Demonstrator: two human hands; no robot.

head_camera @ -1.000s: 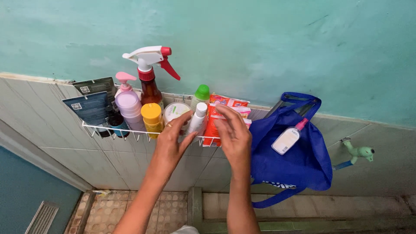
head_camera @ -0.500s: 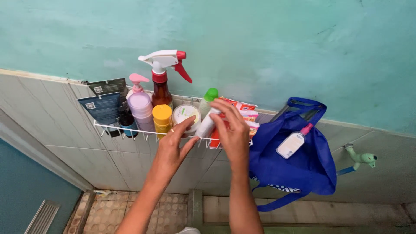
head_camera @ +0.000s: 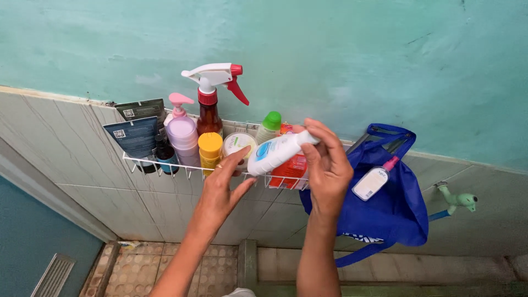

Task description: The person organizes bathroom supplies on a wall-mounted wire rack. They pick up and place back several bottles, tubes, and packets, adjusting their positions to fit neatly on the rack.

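Observation:
My right hand (head_camera: 327,168) grips a white squeeze bottle (head_camera: 273,153) by its cap end and holds it tilted on its side, just above the front of a white wire rack (head_camera: 144,163) on the tiled wall. My left hand (head_camera: 220,190) is spread open, fingertips at the rack's front rim below a round white jar (head_camera: 238,142). In the rack stand a yellow-capped bottle (head_camera: 209,150), a lilac pump bottle (head_camera: 182,132), a brown spray bottle with a white and red trigger (head_camera: 212,102), a green-capped bottle (head_camera: 269,126) and red packets (head_camera: 290,167).
A blue cloth bag (head_camera: 385,206) hangs on the wall right of the rack, with a small white spray bottle with a pink top (head_camera: 372,181) in it. A green tap (head_camera: 458,200) sticks out further right. Dark sachets (head_camera: 133,136) hang at the rack's left end. Below lies tiled floor.
My right hand has taken hold of the white squeeze bottle, lifted it out of the rack and tipped it sideways. My left hand stays at the rack's front.

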